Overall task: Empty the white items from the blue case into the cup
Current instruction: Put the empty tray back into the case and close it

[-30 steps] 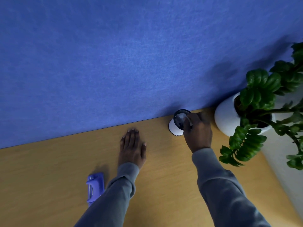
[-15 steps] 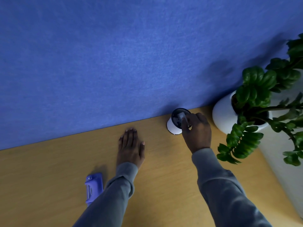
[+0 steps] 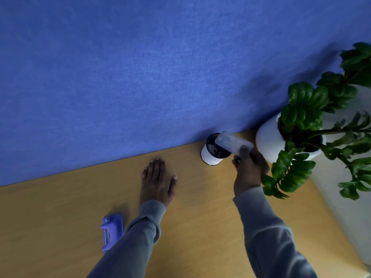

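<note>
A white cup (image 3: 210, 155) with a dark inside stands at the back of the wooden table, against the blue wall. Small white bits show inside it. My right hand (image 3: 248, 171) grips a clear flat plastic tray (image 3: 232, 143), tilted over the cup's mouth. My left hand (image 3: 157, 179) lies flat on the table, palm down, fingers apart, holding nothing. A blue case part (image 3: 112, 230) lies on the table beside my left sleeve.
A white pot (image 3: 269, 137) with a leafy green plant (image 3: 313, 125) stands right of the cup, its leaves hanging close to my right wrist. The blue wall (image 3: 140, 77) bounds the table's (image 3: 60, 217) far edge. The table's right edge runs along a pale surface.
My right hand has drawn back to the right from the cup's mouth, and the clear tray now shows tilted over the cup. My left hand stays flat.
</note>
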A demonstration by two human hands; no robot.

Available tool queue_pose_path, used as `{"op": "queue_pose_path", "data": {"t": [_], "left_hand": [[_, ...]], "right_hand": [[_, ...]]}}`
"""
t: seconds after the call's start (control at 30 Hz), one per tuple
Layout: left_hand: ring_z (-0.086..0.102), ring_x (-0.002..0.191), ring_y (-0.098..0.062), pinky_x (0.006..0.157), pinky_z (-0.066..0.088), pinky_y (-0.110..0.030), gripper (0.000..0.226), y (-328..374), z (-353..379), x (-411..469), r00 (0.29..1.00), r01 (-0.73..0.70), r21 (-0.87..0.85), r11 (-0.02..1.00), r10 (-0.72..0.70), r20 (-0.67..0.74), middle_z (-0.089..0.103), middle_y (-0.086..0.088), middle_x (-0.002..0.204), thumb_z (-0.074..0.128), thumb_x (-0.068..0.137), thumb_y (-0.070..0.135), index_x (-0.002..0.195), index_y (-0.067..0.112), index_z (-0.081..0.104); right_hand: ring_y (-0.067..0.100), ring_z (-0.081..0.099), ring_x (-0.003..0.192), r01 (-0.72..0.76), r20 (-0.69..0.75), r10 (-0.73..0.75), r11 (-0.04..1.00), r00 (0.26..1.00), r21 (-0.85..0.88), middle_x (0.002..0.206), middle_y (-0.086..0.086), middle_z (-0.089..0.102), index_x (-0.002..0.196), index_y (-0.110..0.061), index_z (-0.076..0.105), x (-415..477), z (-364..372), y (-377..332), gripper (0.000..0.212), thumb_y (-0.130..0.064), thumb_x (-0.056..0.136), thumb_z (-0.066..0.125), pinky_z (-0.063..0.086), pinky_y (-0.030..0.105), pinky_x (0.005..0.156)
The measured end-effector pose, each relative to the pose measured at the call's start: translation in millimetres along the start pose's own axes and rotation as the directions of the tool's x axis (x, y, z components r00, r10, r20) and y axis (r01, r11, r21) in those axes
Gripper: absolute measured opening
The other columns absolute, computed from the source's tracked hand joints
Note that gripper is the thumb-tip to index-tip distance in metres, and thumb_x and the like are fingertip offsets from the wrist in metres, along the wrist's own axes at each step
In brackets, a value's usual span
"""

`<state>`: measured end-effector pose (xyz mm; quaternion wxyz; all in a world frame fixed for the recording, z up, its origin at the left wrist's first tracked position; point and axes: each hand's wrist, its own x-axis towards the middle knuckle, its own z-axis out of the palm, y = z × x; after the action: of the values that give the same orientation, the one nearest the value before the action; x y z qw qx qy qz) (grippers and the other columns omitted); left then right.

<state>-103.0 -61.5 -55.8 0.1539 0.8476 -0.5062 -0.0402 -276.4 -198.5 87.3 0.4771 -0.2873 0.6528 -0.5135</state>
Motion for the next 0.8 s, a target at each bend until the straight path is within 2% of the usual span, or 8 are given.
{"op": "queue_pose_path", "data": {"t": [0.1, 0.27, 0.43, 0.5, 0.57, 0.67, 0.73, 0.8], "left_hand": [[0.039, 0.143, -0.035, 0.118, 0.028, -0.050, 0.068, -1.1, -3.2, 1.1, 1.000, -0.011, -0.031, 0.999, 0.012, 0.004, 0.045, -0.018, 0.154, 0.045, 0.096, 0.048, 0.147, 0.002, 0.044], [0.049, 0.135, -0.037, 0.115, 0.036, -0.048, 0.068, 1.7, -17.7, 7.7, 0.996, 0.087, -0.233, 0.969, -0.085, 0.017, 0.056, -0.019, 0.143, 0.041, 0.091, 0.050, 0.131, -0.001, 0.061], [0.073, 0.098, -0.026, 0.090, 0.051, -0.023, 0.033, 10.1, -57.1, 18.0, 0.990, 0.086, -0.460, 0.884, -0.129, -0.063, 0.079, -0.008, 0.102, 0.064, 0.085, 0.035, 0.099, 0.008, 0.078], [0.075, 0.081, -0.016, 0.081, 0.053, -0.014, 0.014, 15.9, -82.4, 18.0, 0.977, 0.162, -0.621, 0.767, -0.213, -0.008, 0.079, 0.002, 0.083, 0.069, 0.086, 0.033, 0.086, 0.022, 0.078], [0.074, 0.071, -0.019, 0.073, 0.060, -0.029, 0.019, 25.5, -104.5, 15.9, 0.939, 0.316, -0.830, 0.459, -0.273, 0.207, 0.076, 0.002, 0.071, 0.071, 0.081, 0.042, 0.074, 0.026, 0.076], [0.071, 0.062, -0.025, 0.058, 0.059, -0.036, 0.046, 33.3, -144.7, 0.8, 0.874, 0.447, -0.894, 0.032, -0.228, 0.429, 0.074, -0.009, 0.068, 0.068, 0.075, 0.060, 0.076, 0.016, 0.080], [0.071, 0.065, -0.026, 0.058, 0.059, -0.038, 0.050, 32.9, -168.3, -13.8, 0.864, 0.474, -0.880, -0.043, -0.169, 0.474, 0.074, -0.011, 0.071, 0.069, 0.075, 0.061, 0.083, 0.013, 0.081], [0.071, 0.068, -0.025, 0.058, 0.059, -0.037, 0.044, 31.9, -186.3, -28.8, 0.878, 0.458, -0.889, -0.018, -0.145, 0.456, 0.073, -0.006, 0.073, 0.074, 0.076, 0.052, 0.088, 0.011, 0.081]], "right_hand": [[0.020, 0.061, 0.087, -0.149, 0.086, 0.136, 0.975, 0.987, 0.167, 0.107, 0.012, 0.066, 0.118, -0.003, 0.065, -15.2, -8.5, -0.7, 0.027, -0.015, 0.093, 0.065, 0.053, 0.029, 0.071], [0.016, 0.060, 0.075, -0.188, 0.222, 0.139, 0.958, 0.965, 0.216, 0.092, 0.008, 0.064, 0.115, 0.003, 0.066, -41.5, -15.3, -12.3, 0.027, -0.013, 0.093, 0.067, 0.052, 0.026, 0.065], [0.012, 0.061, 0.067, -0.218, 0.413, 0.118, 0.954, 0.903, 0.205, 0.084, 0.003, 0.069, 0.094, -0.011, 0.073, -75.4, -16.4, -27.2, 0.005, -0.013, 0.093, 0.069, 0.052, 0.026, 0.061], [0.011, 0.060, 0.066, -0.231, 0.480, 0.111, 0.953, 0.870, 0.198, 0.083, 0.003, 0.068, 0.094, -0.010, 0.072, -88.1, -17.1, -29.7, 0.005, -0.012, 0.093, 0.068, 0.051, 0.026, 0.060], [0.011, 0.059, 0.065, -0.234, 0.525, 0.111, 0.956, 0.844, 0.174, 0.081, 0.002, 0.067, 0.094, -0.010, 0.072, -96.8, -18.7, -26.9, 0.005, -0.010, 0.093, 0.067, 0.051, 0.025, 0.059], [0.014, 0.056, 0.063, -0.248, 0.576, 0.138, 0.962, 0.806, 0.117, 0.076, 0.002, 0.063, 0.082, -0.014, 0.073, -114.4, -24.2, -19.2, 0.013, -0.008, 0.093, 0.067, 0.049, 0.026, 0.058], [0.015, 0.055, 0.063, -0.252, 0.610, 0.157, 0.965, 0.776, 0.072, 0.076, 0.003, 0.062, 0.081, -0.015, 0.074, -125.3, -29.2, -13.7, 0.014, -0.009, 0.092, 0.068, 0.049, 0.027, 0.059], [0.015, 0.056, 0.064, -0.257, 0.641, 0.172, 0.966, 0.748, 0.041, 0.077, 0.004, 0.063, 0.083, -0.014, 0.075, -134.6, -34.1, -8.8, 0.010, -0.011, 0.091, 0.070, 0.049, 0.026, 0.058]]}}
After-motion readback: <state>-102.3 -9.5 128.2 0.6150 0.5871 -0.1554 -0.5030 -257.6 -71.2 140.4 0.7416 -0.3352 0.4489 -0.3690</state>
